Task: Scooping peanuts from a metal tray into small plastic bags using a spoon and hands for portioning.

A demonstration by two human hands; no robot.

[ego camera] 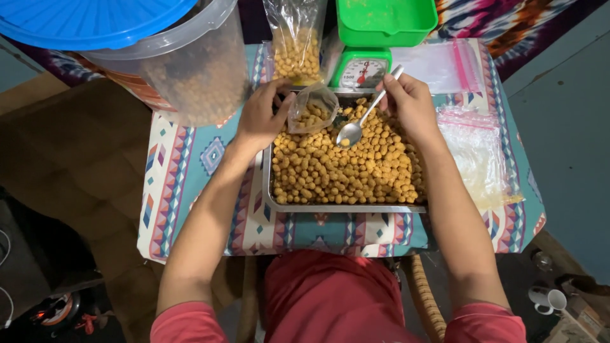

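A metal tray (346,208) full of golden coated nuts (346,168) lies on a small table with a patterned cloth (197,159). My left hand (260,117) holds a small clear plastic bag (311,108), partly filled with nuts, open over the tray's far left corner. My right hand (410,101) grips a metal spoon (356,130) by the handle. The spoon's bowl hovers just above the nuts, right of the bag's mouth.
A green kitchen scale (368,44) with a dial stands behind the tray, and a filled bag of nuts (295,44) leans beside it. Empty clear bags (473,149) lie at right. A large clear bucket with a blue lid (171,51) stands at back left.
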